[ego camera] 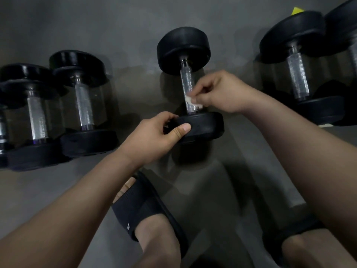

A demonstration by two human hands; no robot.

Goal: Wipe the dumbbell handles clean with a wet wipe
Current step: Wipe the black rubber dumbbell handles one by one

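A black dumbbell [183, 49] with a knurled silver handle [187, 82] lies on the grey floor in the middle of the view. My left hand [154, 136] grips the rim of its near weight head [204, 126], thumb on top. My right hand [222, 91] pinches a small white wet wipe [192, 100] against the lower part of the handle. Most of the wipe is hidden under my fingers.
Two more black dumbbells [83, 101] lie side by side at the left, and another pair [297, 68] at the right. A yellow scrap [297, 11] shows at the top right. My feet in black slides [146, 209] stand close below the dumbbell.
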